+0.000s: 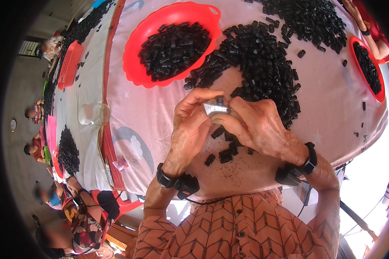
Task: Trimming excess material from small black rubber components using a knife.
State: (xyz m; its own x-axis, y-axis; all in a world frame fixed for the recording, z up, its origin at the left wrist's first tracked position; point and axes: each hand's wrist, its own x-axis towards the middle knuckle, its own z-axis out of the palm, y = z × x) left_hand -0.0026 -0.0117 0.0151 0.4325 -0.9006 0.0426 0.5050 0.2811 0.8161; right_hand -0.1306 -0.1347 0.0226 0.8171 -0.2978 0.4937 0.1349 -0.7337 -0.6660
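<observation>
- The left hand (190, 125) and the right hand (257, 127) are meeting over the middle of the bench (333, 108), fingertips pressed together on a small silvery metal piece (215, 108).
- Both hands are clamping that piece between thumbs and forefingers; a small dark part seems to be sitting at its top edge, though it is too small to tell for sure.
- The metal piece is lying roughly level, its long axis running left to right between the two hands, so neither hand is nearer than the other.
- The big heap of black plastic parts (259, 60) is spreading directly beyond the hands toward the far edge of the bench, touching the right hand's knuckles.
- A few loose black parts (224, 153) are lying under the hands, toward the near edge.
- The red bowl (136, 64), part-filled with black parts, is sitting beyond the left hand toward the far left.
- A second red bowl (378, 93) is sitting at the right edge, well apart.
</observation>
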